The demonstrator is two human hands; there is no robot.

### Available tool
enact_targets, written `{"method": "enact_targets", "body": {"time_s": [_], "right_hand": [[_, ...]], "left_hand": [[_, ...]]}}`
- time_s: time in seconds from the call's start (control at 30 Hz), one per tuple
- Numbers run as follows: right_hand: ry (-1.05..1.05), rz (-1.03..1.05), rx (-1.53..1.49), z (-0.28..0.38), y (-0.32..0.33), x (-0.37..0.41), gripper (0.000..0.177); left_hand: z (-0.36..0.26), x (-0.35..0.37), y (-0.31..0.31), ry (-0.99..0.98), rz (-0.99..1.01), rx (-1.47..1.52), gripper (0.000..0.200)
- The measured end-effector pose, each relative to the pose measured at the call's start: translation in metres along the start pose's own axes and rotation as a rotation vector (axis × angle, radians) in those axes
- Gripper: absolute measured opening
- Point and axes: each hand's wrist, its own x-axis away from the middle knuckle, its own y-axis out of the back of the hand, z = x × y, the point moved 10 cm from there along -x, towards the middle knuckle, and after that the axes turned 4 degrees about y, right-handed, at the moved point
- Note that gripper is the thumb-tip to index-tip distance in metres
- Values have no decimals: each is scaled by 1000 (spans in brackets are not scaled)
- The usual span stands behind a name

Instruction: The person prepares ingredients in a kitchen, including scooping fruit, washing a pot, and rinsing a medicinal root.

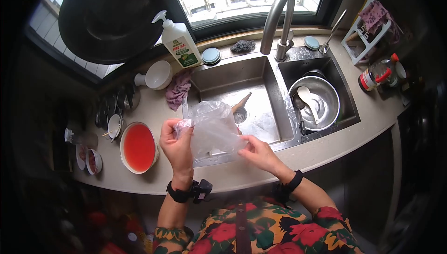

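A clear plastic bag (212, 126) is stretched between my two hands over the front of the large sink basin (233, 79). My left hand (178, 149) is closed around one bunched end of the bag. At the bag's other edge, my right hand (261, 155) pinches the film between thumb and fingers. Behind the bag, a brownish tapered piece (243, 101) lies in the basin by the drain (240, 114); its lower part is hidden, so its kind cannot be told.
Left of the basin stands a bowl of red liquid (138, 148), with small bowls (93, 162) beyond it. A purple cloth (178, 91), a white bowl (159, 75) and a pump bottle (179, 44) line the back left. The right basin holds a metal pot (329, 93) below the faucet (279, 26).
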Motion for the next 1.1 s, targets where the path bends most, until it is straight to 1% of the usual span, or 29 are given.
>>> {"method": "enact_targets", "body": {"time_s": [0.07,0.1,0.13,0.17,0.2,0.27,0.3,0.33,0.37,0.4,0.43,0.47,0.5,0.53,0.57,0.6,0.63,0.67,0.7,0.73,0.8,0.83,0.87,0.93,0.97,1.0,1.03,1.07,1.1], "right_hand": [[25,-145,92,16,13,-4,47],[29,-148,85,19,9,-6,47],[152,-179,111,33,7,-9,42],[271,-211,135,46,5,-9,37],[270,-217,126,42,-1,-10,37],[387,-106,148,47,-26,-12,22],[397,-129,162,51,-29,-9,16],[395,-129,155,50,-31,-7,16],[473,-108,233,55,-37,-1,15],[548,-86,308,59,-45,6,14],[543,-83,297,57,-48,11,14],[620,-21,359,61,-58,20,13],[697,46,421,63,-69,30,13],[692,64,410,56,-76,34,13],[674,128,402,45,-87,37,13],[659,190,394,37,-97,39,13],[661,205,386,35,-99,41,13],[608,313,410,27,-110,42,13],[555,418,438,19,-119,43,13],[558,429,435,19,-120,42,13],[516,459,401,17,-120,37,14],[514,472,403,18,-120,35,14],[541,457,373,22,-119,34,14],[566,459,345,25,-119,35,14],[559,469,279,26,-120,36,13],[550,479,214,27,-121,36,12],[549,493,216,27,-125,37,12],[546,467,155,28,-125,35,11],[541,438,95,30,-125,33,9]], "left_hand": [[-18,-3,-8,-75,81,151,14],[-19,-7,-6,-103,122,189,13],[-24,-9,-5,-107,129,183,13],[-30,-11,0,-87,96,249,14],[-31,-13,6,-65,63,314,16],[-18,-13,23,-35,55,288,16],[-2,-12,39,43,-12,342,15],[12,-7,53,122,-82,395,15],[20,2,63,200,-126,347,19],[28,11,77,204,-126,337,19],[47,22,100,221,-189,309,22],[58,33,119,240,-256,280,25],[64,45,131,249,-268,271,25],[73,59,139,332,-265,255,28],[82,72,146,414,-264,242,32],[86,83,156,420,-282,234,32],[96,93,165,483,-301,175,33],[103,102,173,544,-318,117,35],[110,110,176,588,-306,148,42],[112,116,180,588,-317,147,42],[122,128,173,711,-226,73,51],[124,134,167,756,-158,78,59],[123,137,168,762,-169,84,59],[127,146,147,865,34,98,59],[129,148,147,869,20,105,59],[134,154,138,929,105,113,59],[139,161,128,986,192,122,59],[145,163,126,988,181,131,59],[152,168,114,993,240,192,59]]}}
